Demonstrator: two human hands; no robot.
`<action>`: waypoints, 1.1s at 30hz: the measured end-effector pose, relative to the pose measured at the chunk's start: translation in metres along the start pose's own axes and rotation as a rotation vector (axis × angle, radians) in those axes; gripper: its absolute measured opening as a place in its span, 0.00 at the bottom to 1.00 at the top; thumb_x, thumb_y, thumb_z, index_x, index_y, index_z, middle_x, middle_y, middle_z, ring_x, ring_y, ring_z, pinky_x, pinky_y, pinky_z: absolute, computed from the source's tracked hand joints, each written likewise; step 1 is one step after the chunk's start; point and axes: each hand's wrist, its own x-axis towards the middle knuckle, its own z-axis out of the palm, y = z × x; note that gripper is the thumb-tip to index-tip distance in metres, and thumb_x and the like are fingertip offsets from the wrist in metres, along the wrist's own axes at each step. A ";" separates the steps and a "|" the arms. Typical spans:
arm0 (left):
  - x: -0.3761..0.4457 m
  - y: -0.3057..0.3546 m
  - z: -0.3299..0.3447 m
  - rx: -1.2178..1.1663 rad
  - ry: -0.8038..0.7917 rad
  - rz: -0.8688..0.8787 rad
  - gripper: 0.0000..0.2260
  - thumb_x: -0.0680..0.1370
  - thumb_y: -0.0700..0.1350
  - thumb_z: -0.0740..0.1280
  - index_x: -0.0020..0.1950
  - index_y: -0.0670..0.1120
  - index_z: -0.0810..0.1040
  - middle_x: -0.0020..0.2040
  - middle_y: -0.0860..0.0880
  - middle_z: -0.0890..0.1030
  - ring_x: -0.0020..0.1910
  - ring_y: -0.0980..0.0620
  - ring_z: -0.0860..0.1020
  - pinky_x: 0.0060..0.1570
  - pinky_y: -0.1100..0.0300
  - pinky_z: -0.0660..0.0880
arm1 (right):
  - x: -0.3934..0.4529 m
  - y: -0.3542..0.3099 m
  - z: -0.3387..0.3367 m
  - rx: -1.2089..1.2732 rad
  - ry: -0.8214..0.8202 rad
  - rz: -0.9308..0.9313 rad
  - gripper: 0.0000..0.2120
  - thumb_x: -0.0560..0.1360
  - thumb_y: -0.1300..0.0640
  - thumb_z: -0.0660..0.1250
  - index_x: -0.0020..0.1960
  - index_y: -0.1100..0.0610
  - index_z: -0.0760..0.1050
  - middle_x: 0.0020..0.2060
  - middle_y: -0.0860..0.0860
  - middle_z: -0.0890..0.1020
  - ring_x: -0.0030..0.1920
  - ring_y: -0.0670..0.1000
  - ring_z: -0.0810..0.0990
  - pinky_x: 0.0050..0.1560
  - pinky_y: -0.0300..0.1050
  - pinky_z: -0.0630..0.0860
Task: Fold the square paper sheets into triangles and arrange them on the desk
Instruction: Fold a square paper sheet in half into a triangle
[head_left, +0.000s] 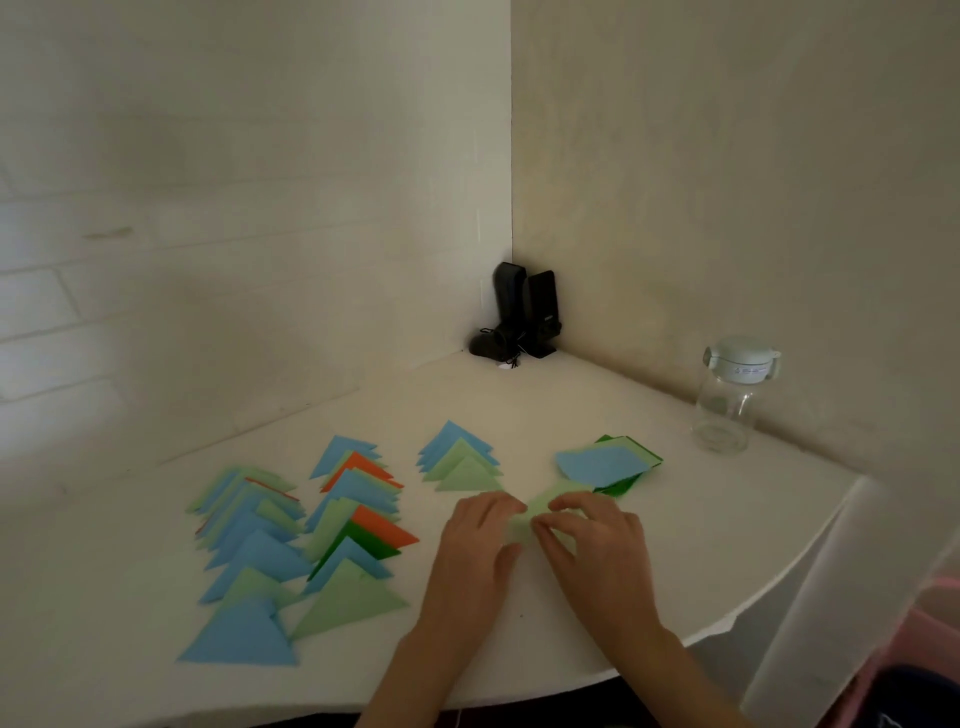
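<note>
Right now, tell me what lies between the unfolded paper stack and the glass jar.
Head view: only bare white desk lies between the unfolded paper stack and the glass jar.

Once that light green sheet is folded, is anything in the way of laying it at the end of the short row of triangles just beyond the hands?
Nothing visible. The light green paper sheet lies under both hands, and only bare white desk separates it from the short row of blue and green triangles.
</note>
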 end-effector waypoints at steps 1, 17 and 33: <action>-0.004 -0.001 0.001 0.013 -0.044 0.004 0.13 0.77 0.49 0.60 0.59 0.48 0.75 0.56 0.52 0.76 0.56 0.55 0.71 0.56 0.61 0.67 | -0.003 -0.001 0.001 -0.004 -0.040 0.011 0.10 0.71 0.44 0.64 0.39 0.46 0.82 0.43 0.41 0.81 0.44 0.44 0.79 0.42 0.41 0.67; -0.004 -0.010 0.005 -0.036 -0.031 -0.108 0.09 0.75 0.54 0.64 0.43 0.49 0.78 0.42 0.57 0.79 0.43 0.58 0.73 0.45 0.62 0.71 | 0.000 0.011 0.006 0.144 -0.347 0.115 0.23 0.64 0.31 0.55 0.37 0.45 0.80 0.43 0.39 0.77 0.48 0.44 0.75 0.47 0.46 0.70; 0.007 -0.004 0.009 -0.130 -0.046 -0.395 0.13 0.69 0.45 0.74 0.37 0.59 0.72 0.39 0.59 0.77 0.42 0.60 0.74 0.45 0.67 0.70 | -0.003 0.009 0.009 0.117 -0.322 0.181 0.13 0.65 0.33 0.60 0.40 0.40 0.69 0.41 0.38 0.73 0.44 0.43 0.72 0.44 0.41 0.63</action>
